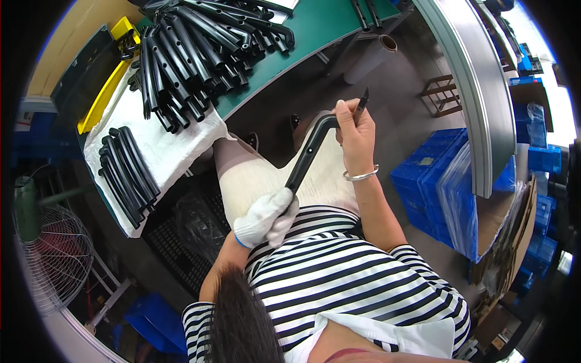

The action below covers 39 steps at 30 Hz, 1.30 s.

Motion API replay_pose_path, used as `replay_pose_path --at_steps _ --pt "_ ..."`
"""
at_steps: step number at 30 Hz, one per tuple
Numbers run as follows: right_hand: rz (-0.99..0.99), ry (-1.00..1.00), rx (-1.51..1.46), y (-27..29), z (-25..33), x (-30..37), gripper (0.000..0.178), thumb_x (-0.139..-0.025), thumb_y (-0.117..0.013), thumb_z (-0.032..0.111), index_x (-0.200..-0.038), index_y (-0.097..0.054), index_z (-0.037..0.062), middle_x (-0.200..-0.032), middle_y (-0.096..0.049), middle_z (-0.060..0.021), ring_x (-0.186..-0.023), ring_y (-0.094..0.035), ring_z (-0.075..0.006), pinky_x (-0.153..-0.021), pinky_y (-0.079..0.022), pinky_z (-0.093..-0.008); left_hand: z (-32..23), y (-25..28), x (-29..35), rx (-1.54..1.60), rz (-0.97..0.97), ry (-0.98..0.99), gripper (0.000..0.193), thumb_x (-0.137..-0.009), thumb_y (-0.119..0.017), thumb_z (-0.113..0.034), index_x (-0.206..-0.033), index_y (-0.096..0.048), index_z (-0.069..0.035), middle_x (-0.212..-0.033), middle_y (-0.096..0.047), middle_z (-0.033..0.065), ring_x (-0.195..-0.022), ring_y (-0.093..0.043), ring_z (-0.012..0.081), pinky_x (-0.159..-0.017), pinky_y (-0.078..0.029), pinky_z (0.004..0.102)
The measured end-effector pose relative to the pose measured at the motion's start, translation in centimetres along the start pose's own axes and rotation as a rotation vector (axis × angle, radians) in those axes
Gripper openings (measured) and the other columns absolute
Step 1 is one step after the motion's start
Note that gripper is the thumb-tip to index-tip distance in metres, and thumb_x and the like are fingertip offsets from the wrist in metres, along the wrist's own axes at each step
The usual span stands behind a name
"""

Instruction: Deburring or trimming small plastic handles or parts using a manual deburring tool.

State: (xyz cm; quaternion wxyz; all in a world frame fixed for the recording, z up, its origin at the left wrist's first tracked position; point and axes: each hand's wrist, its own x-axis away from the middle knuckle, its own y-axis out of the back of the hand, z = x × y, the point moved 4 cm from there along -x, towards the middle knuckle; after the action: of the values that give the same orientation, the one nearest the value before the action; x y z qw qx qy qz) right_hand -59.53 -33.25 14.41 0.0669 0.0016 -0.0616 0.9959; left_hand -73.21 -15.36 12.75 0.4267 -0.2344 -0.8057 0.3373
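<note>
My left hand point(266, 219), in a white knitted glove, is closed round the lower end of a black bent tube point(308, 151) held slantwise above my lap. Small holes show along the tube's side. My bare right hand point(357, 134) is at the tube's upper, bent end, its thumb and fingers closed on a slim dark pointed tool point(364, 101) that looks like a knife. The tool's tip points up and away from me; its lower part is hidden by the fingers. Whether the right fingers also grip the tube end, I cannot make out.
A heap of black tubes point(187, 54) lies on the green table point(272, 69). Shorter curved black tubes point(126, 172) rest in a row on a white cloth point(175, 151). Blue crates point(430, 181) stand at right, a wire fan point(57, 260) at left, a wooden stool point(443, 95) farther off.
</note>
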Motion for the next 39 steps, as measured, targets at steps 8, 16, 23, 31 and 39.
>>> replay_pose_path --at_steps 8,16,23,31,39 --pt "0.391 0.032 -0.164 -0.7 1.8 0.0 0.024 -0.1 -0.051 0.023 -0.105 -0.064 0.003 -0.063 -0.038 0.0102 -0.053 -0.028 0.0 -0.048 -0.022 -0.0183 0.0 0.1 0.0 0.462 0.363 -0.014 0.053 -0.1 -0.032 -0.052 -0.09 -0.052 -0.004 -0.048 -0.033 -0.0041 -0.031 -0.029 0.0051 -0.025 -0.026 0.0217" --pt "0.332 0.078 0.142 -0.8 2.0 1.1 0.019 -0.097 -0.057 0.02 -0.102 -0.062 0.0025 -0.064 -0.045 0.0073 -0.058 -0.036 -0.0004 -0.051 -0.03 -0.0188 -5.1 0.2 -1.7 -0.668 -0.307 -0.162 0.039 -0.097 -0.048 -0.042 -0.088 -0.053 -0.005 -0.057 -0.047 0.003 -0.043 -0.045 0.0129 -0.045 -0.04 0.0275" --pt "0.378 -0.003 0.433 -2.8 0.0 4.3 0.017 -0.092 -0.064 0.017 -0.092 -0.058 0.0013 -0.065 -0.051 0.0015 -0.059 -0.043 -0.0036 -0.054 -0.038 -0.022 -6.4 -0.8 -4.4 -1.427 -0.49 -0.576 0.034 -0.097 -0.047 -0.033 -0.118 -0.04 -0.006 -0.076 -0.061 0.0201 -0.064 -0.062 0.0348 -0.062 -0.048 0.0469" --pt "0.496 -0.208 0.048 -2.6 -0.4 4.7 0.024 -0.1 -0.051 0.023 -0.096 -0.06 0.0015 -0.072 -0.052 0.0029 -0.065 -0.044 -0.0047 -0.061 -0.039 -0.0208 -5.9 -1.8 -2.8 -0.469 -0.166 -0.14 0.027 -0.095 -0.051 -0.024 -0.108 -0.046 -0.001 -0.065 -0.049 0.0026 -0.039 -0.045 0.01 -0.038 -0.04 0.0228" --pt "0.362 -0.049 0.276 -0.6 1.2 4.2 0.022 -0.099 -0.051 0.024 -0.105 -0.058 0.0034 -0.07 -0.051 0.0012 -0.059 -0.046 -0.0079 -0.057 -0.039 -0.0242 -5.7 -1.8 -2.1 -0.39 -0.203 -0.229 0.025 -0.096 -0.049 -0.022 -0.11 -0.047 -0.002 -0.066 -0.048 0.0034 -0.038 -0.044 0.0099 -0.037 -0.038 0.0214"
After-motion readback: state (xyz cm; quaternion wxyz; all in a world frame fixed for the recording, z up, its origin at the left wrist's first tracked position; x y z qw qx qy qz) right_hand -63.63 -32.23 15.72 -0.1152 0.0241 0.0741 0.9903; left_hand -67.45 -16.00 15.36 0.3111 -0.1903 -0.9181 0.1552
